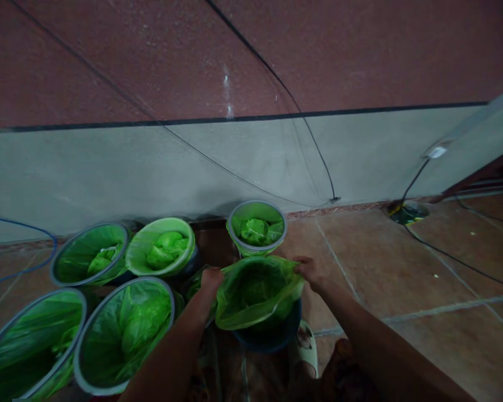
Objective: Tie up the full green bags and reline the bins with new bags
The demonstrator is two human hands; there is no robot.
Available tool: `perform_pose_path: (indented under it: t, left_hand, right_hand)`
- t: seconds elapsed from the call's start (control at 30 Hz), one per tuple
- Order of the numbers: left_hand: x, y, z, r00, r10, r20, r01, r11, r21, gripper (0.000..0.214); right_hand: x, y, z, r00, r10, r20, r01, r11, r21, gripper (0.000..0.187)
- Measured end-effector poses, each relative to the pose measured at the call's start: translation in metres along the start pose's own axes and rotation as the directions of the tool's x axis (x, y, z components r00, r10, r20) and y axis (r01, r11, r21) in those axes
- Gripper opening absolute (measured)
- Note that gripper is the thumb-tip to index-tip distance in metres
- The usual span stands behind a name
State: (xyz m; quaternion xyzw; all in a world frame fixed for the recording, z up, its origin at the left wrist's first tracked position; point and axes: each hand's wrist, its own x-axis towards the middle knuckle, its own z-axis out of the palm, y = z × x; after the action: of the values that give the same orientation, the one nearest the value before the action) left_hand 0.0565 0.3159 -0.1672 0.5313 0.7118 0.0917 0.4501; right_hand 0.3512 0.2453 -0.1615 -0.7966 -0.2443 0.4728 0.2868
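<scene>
A dark blue bin (268, 338) stands on the tiled floor in front of me, with a green plastic bag (255, 293) spread over its mouth. My left hand (210, 279) is closed on the bag's left edge. My right hand (310, 271) is closed on the bag's right edge. Both hands hold the bag's rim stretched open above the bin's rim.
Several other bins lined with green bags stand round it: one behind (256, 226), two at left (161, 247) (90, 254), two at near left (123, 332) (29, 343). A grey and dark red wall (251, 151) rises behind. Black cables (444, 254) cross the floor at right; a blue cable (20, 271) lies at left.
</scene>
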Motion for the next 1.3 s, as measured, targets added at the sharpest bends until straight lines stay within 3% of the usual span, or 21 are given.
perform_pose_path:
  t: [0.1, 0.2, 0.23, 0.27, 0.33, 0.43, 0.5, 0.63, 0.7, 0.77, 0.83, 0.9, 1.0, 1.07, 1.13, 1.2, 1.3]
  left_hand:
    - [-0.008, 0.012, -0.014, 0.992, 0.056, 0.109, -0.058, 0.998, 0.021, 0.016]
    - [-0.023, 0.02, -0.033, 0.928, 0.224, 0.297, -0.29, 0.936, 0.199, 0.011]
    - [-0.028, 0.022, -0.04, 0.895, 0.27, 0.354, -0.371, 0.892, 0.258, 0.008]
    - [-0.032, 0.022, -0.045, 0.866, 0.297, 0.401, -0.432, 0.849, 0.303, 0.007]
    - [-0.037, 0.023, -0.052, 0.836, 0.302, 0.459, -0.484, 0.801, 0.354, 0.012]
    - [-0.038, 0.023, -0.049, 0.869, 0.272, 0.414, -0.448, 0.789, 0.422, 0.018]
    - [-0.038, 0.024, -0.041, 0.886, 0.272, 0.376, -0.436, 0.763, 0.477, 0.016]
    - [-0.037, 0.03, -0.029, 0.889, 0.219, 0.401, -0.438, 0.657, 0.614, 0.015]
    - [-0.037, 0.032, -0.03, 0.928, 0.186, 0.324, -0.366, 0.632, 0.683, 0.021]
    - [-0.037, 0.032, -0.035, 0.963, 0.187, 0.195, -0.27, 0.632, 0.726, 0.026]
    - [-0.036, 0.032, -0.041, 0.969, 0.229, 0.096, -0.222, 0.628, 0.746, 0.03]
    - [-0.035, 0.033, -0.045, 0.951, 0.308, 0.037, -0.233, 0.63, 0.741, 0.032]
    - [-0.034, 0.037, -0.048, 0.92, 0.383, -0.078, -0.234, 0.701, 0.674, 0.031]
    - [-0.033, 0.039, -0.046, 0.919, 0.372, -0.132, -0.228, 0.773, 0.592, 0.033]
    - [-0.032, 0.036, -0.042, 0.945, 0.311, -0.104, -0.21, 0.818, 0.535, 0.043]
    - [-0.034, 0.029, -0.034, 0.973, 0.23, 0.006, -0.197, 0.822, 0.534, 0.061]
    - [-0.04, 0.015, -0.018, 0.977, 0.149, 0.156, -0.21, 0.819, 0.533, 0.066]
  right_hand:
    - [-0.017, -0.019, -0.014, 0.959, -0.189, 0.211, 0.173, 0.981, 0.09, 0.057]
    - [-0.034, -0.029, -0.037, 0.798, -0.287, 0.53, 0.282, 0.955, 0.094, 0.056]
    - [-0.038, -0.03, -0.044, 0.754, -0.284, 0.592, 0.306, 0.95, 0.066, 0.055]
    - [-0.04, -0.03, -0.049, 0.74, -0.268, 0.617, 0.326, 0.945, 0.019, 0.055]
    - [-0.04, -0.028, -0.055, 0.791, -0.224, 0.569, 0.345, 0.932, -0.113, 0.05]
    - [-0.036, -0.027, -0.048, 0.899, -0.203, 0.389, 0.323, 0.907, -0.272, 0.043]
    - [-0.035, -0.029, -0.037, 0.922, -0.218, 0.318, 0.322, 0.889, -0.325, 0.043]
    - [-0.039, -0.036, -0.017, 0.875, -0.242, 0.419, 0.445, 0.743, -0.5, 0.02]
    - [-0.043, -0.04, -0.014, 0.87, -0.226, 0.438, 0.473, 0.637, -0.609, 0.01]
    - [-0.048, -0.044, -0.019, 0.9, -0.242, 0.362, 0.432, 0.597, -0.676, 0.014]
    - [-0.054, -0.048, -0.029, 0.923, -0.29, 0.255, 0.384, 0.625, -0.68, 0.016]
    - [-0.062, -0.048, -0.043, 0.916, -0.33, 0.226, 0.398, 0.693, -0.601, 0.016]
    - [-0.07, -0.042, -0.06, 0.884, -0.313, 0.347, 0.451, 0.766, -0.459, 0.02]
    - [-0.07, -0.035, -0.064, 0.857, -0.285, 0.429, 0.486, 0.723, -0.491, 0.026]
    - [-0.066, -0.03, -0.063, 0.863, -0.255, 0.436, 0.491, 0.625, -0.607, 0.036]
    - [-0.061, -0.028, -0.059, 0.891, -0.231, 0.39, 0.45, 0.559, -0.697, 0.051]
    - [-0.055, -0.029, -0.048, 0.883, -0.245, 0.401, 0.465, 0.57, -0.677, 0.059]
